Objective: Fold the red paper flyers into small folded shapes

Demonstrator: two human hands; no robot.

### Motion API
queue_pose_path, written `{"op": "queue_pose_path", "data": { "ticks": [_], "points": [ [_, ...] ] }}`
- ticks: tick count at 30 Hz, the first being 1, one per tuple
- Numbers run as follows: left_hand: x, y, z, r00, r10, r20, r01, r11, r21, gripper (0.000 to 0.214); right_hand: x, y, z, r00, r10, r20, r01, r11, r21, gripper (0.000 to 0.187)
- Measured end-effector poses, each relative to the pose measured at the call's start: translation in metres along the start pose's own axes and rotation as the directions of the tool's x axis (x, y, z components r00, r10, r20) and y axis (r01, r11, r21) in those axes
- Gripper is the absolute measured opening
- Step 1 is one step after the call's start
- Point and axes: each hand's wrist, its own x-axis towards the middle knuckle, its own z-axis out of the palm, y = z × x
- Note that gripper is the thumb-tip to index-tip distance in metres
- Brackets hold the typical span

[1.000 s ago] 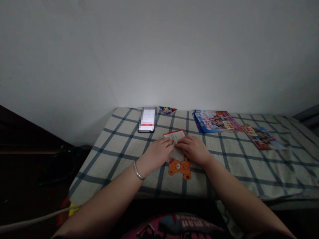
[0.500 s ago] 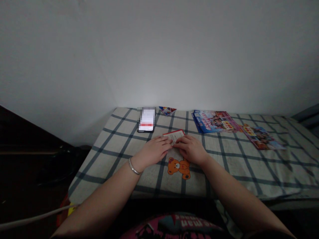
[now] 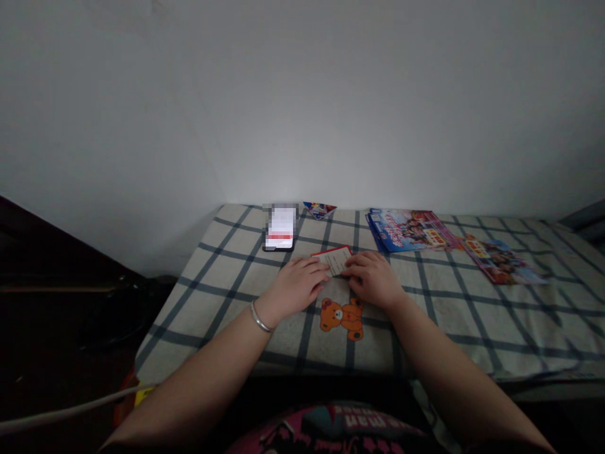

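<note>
Left hand (image 3: 300,285) and right hand (image 3: 375,280), half-curled, touch the red-edged paper (image 3: 337,260); whether they grip, I cannot tell. Smartphone (image 3: 280,228) at its ten o'clock, flyer stack (image 3: 407,230) at two.

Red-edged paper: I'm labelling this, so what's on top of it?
The left hand and right hand have fingers on the paper; printed marks show between them. What they cover is hidden.

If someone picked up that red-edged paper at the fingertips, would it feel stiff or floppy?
The red-edged paper would probably feel light, as it looks small and thin. It may bend easily, though any folds hidden beneath the left hand or right hand could stiffen it. Lying low on the checked cloth, it seems likelier to slide than roll.
</note>
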Motion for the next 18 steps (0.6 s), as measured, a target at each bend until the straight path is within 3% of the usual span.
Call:
{"op": "queue_pose_path", "data": {
  "ticks": [8,18],
  "points": [
    [0.000,0.006,-0.003,1.000,0.024,-0.008,-0.023,0.995,0.099,0.018,-0.011,0.021,-0.008,0.995,0.096,-0.003,-0.096,0.992,-0.081,0.023],
    [-0.002,0.000,-0.012,0.999,-0.016,0.032,0.016,1.000,0.005,0.021,-0.010,0.020,-0.008,0.987,0.159,-0.024,-0.160,0.983,-0.092,0.023]
  ]
}}
